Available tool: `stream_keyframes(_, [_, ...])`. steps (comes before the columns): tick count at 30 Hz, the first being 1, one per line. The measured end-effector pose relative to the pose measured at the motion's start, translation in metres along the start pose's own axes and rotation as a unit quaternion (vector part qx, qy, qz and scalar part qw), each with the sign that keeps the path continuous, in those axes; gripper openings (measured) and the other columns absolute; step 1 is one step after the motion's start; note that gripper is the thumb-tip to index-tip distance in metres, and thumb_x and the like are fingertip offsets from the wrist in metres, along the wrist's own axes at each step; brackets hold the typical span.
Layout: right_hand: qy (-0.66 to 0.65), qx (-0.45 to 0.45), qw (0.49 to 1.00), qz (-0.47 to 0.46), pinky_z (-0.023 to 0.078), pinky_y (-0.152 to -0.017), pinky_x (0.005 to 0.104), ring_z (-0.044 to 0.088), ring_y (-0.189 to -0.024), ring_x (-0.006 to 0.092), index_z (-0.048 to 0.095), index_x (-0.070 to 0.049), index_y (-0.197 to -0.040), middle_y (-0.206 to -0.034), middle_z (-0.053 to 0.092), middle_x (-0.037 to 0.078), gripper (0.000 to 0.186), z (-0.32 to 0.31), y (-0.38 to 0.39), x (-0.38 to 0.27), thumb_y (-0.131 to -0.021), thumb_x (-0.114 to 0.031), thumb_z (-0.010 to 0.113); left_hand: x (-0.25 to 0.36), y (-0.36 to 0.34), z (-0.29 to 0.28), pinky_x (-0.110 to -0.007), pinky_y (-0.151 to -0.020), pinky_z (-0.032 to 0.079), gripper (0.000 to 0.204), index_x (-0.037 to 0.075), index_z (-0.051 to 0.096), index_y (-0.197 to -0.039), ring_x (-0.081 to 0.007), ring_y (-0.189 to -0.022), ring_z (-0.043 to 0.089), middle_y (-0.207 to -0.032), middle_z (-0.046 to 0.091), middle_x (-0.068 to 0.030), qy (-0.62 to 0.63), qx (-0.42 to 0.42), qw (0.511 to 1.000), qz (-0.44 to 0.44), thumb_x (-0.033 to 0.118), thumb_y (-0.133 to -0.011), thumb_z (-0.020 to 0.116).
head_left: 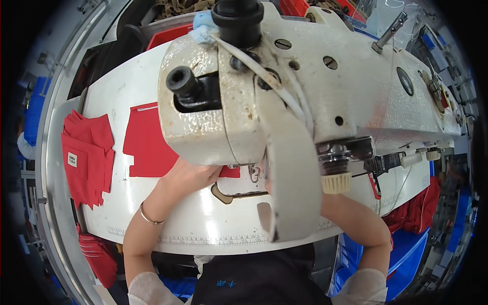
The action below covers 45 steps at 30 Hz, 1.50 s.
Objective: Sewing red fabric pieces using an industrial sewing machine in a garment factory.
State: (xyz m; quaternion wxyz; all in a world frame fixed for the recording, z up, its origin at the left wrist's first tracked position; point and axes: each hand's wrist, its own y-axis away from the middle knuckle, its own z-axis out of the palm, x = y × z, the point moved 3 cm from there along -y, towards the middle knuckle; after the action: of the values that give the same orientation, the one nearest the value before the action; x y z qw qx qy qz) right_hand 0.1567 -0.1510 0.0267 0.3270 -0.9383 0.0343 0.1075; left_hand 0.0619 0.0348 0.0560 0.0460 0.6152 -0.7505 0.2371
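Observation:
A white industrial sewing machine (pixel 300 96) fills the upper middle and hangs over the work. Under its left end lies a flat red fabric piece (pixel 145 137) on the white tabletop (pixel 183 218). My left hand (pixel 192 175), with a bracelet on its wrist, has its fingers curled at the near edge of this fabric, beside the needle area; the fingertips are partly hidden. A red corner shows just past the knuckles. My right hand (pixel 268 187) is almost wholly behind the machine's pale guard (pixel 295 188), so its fingers do not show.
A stack of red cut pieces (pixel 91 157) with a small pale label lies at the table's left. More red fabric (pixel 99 259) hangs below it. At right, red fabric (pixel 417 208) rests over a blue bin (pixel 409 254). A printed ruler (pixel 244 239) runs along the near edge.

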Motion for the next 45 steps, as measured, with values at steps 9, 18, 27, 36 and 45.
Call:
stream_keyframes(9, [0.033, -0.038, 0.994, -0.1, 0.04, -0.047, 0.0286, 0.051, -0.056, 0.0174, 0.057, -0.01, -0.064, -0.067, 0.049, 0.004, 0.016, -0.008, 0.0, -0.009, -0.062, -0.018, 0.071, -0.066, -0.004, -0.057, -0.039, -0.102, 0.037, 0.031, 0.003, 0.059, -0.119, -0.0315, -0.124, 0.046, -0.123, 0.058, -0.015, 0.258, 0.053, 0.945, -0.195, 0.007, -0.088, 0.054])
stream_keyframes(18, [-0.078, -0.187, 0.962, -0.182, 0.046, -0.086, 0.032, 0.055, -0.109, 0.0232, 0.053, -0.002, -0.126, -0.12, 0.057, 0.01, 0.053, -0.034, -0.009, -0.097, -0.084, -0.035, 0.058, 0.057, 0.104, -0.016, -0.029, -0.05, 0.047, 0.051, -0.01, 0.063, -0.098, -0.0227, -0.061, 0.059, -0.081, 0.063, -0.0238, -0.484, -0.129, 0.837, -0.219, 0.04, -0.09, 0.055])
stream_keyframes(27, [0.038, -0.162, 0.973, -0.163, 0.045, -0.096, 0.0396, 0.056, -0.112, 0.0321, 0.06, 0.007, -0.113, -0.115, 0.06, 0.021, 0.044, -0.016, 0.021, -0.146, -0.075, -0.014, 0.053, 0.009, 0.011, -0.023, -0.033, -0.068, 0.045, 0.025, 0.0, 0.06, -0.084, -0.0272, -0.088, 0.052, -0.086, 0.056, -0.0113, 0.073, 0.099, 0.979, -0.159, 0.017, -0.074, 0.075])
stream_keyframes(36, [0.116, -0.058, 0.96, -0.247, 0.043, -0.061, 0.0249, 0.052, -0.074, 0.0148, 0.064, 0.007, -0.096, -0.081, 0.055, 0.005, 0.034, -0.028, -0.019, -0.068, -0.068, -0.011, 0.059, 0.024, 0.004, -0.007, -0.029, -0.065, 0.044, 0.017, 0.001, 0.056, -0.084, -0.0193, -0.069, 0.054, -0.069, 0.057, -0.0068, 0.34, -0.039, 0.925, -0.165, 0.006, -0.078, 0.071])
stream_keyframes(45, [0.138, -0.073, 0.954, -0.254, 0.043, -0.061, 0.0244, 0.053, -0.072, 0.0149, 0.065, 0.006, -0.093, -0.078, 0.057, 0.005, 0.032, -0.028, -0.013, -0.054, -0.066, -0.01, 0.058, 0.03, 0.0, -0.006, -0.024, -0.072, 0.048, 0.023, -0.003, 0.062, -0.095, -0.0094, -0.075, 0.061, -0.081, 0.068, -0.0057, 0.388, 0.035, 0.877, -0.282, 0.004, -0.077, 0.074])
